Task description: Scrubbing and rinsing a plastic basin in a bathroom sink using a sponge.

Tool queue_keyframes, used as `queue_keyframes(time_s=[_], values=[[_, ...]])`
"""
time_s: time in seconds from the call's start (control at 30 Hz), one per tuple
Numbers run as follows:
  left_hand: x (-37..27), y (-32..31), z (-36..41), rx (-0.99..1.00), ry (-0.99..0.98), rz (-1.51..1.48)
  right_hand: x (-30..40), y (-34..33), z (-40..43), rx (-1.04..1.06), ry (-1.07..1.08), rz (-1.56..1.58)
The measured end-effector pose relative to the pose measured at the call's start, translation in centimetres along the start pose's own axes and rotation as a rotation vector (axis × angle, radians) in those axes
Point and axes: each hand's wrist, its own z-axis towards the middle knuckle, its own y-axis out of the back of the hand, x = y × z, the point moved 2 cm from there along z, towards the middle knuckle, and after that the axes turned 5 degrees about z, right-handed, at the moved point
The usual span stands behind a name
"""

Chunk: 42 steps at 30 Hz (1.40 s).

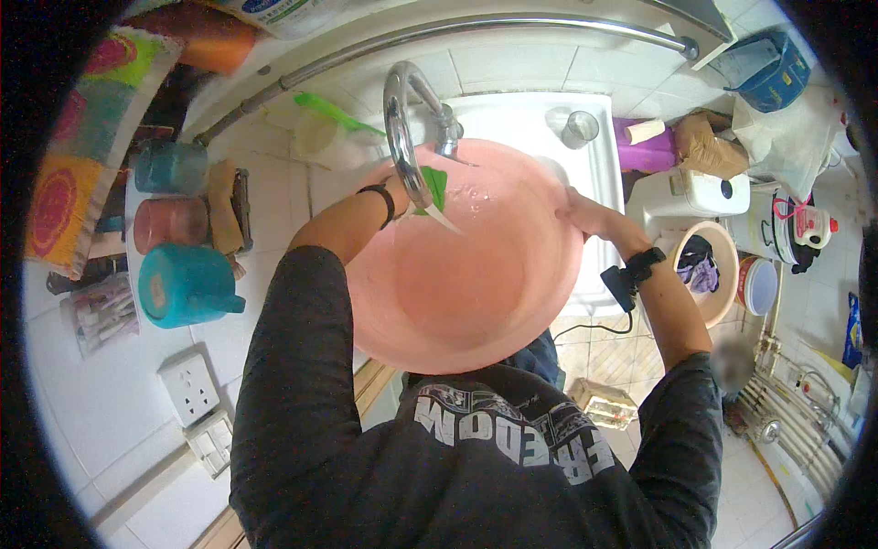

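A large pink plastic basin (453, 281) is tilted towards me over the white sink (528, 113), its near rim against my front. My left hand (396, 194) is inside the basin by its left wall, partly hidden behind the chrome faucet (398, 117). It holds a flat green pad (434, 187), whose exact kind I cannot tell. Water (444, 219) runs from the spout into the basin. With the thumb over the edge, my right hand (591, 214) grips the basin's right rim; its fingers are mostly hidden.
A clear glass (580, 129) stands on the sink's back right corner. Left, a shelf holds a teal plastic mug (185, 285) and other cups. A chrome rail (480, 27) crosses the back wall. To the right are a toilet tank (699, 189) and a bucket of clothes (724, 274).
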Motion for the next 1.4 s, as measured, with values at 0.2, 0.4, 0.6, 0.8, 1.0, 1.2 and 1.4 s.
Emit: queue_keyframes(time_s=[0.2,0.4,0.6,0.8,1.0,1.2,1.4], values=[[-3.7,1.8,-3.0,0.102,0.433,-0.762,0.1,-0.8,0.8,0.036,0.056,0.072],[-4.1,0.6,-3.2,0.224,0.546,-0.312,0.2,-0.9,0.8,0.097,0.002,-0.003],[-2.2,1.9,-9.1,0.324,0.749,0.094,-0.6,-0.2,1.1,0.064,0.128,-0.006],[-2.9,0.4,-17.0,0.479,0.927,0.522,-0.4,-0.8,2.1,-0.066,0.020,-0.136],[-6.3,-2.1,-20.1,0.711,1.073,0.728,-1.4,-0.6,3.4,-0.108,0.074,-0.245],[-13.5,-2.8,-20.1,0.624,1.151,0.731,-2.4,-1.0,3.9,-0.307,0.212,-0.112],[-8.7,-0.7,-21.1,0.718,1.160,0.854,-2.0,-0.5,4.3,-0.189,0.386,-0.386]])
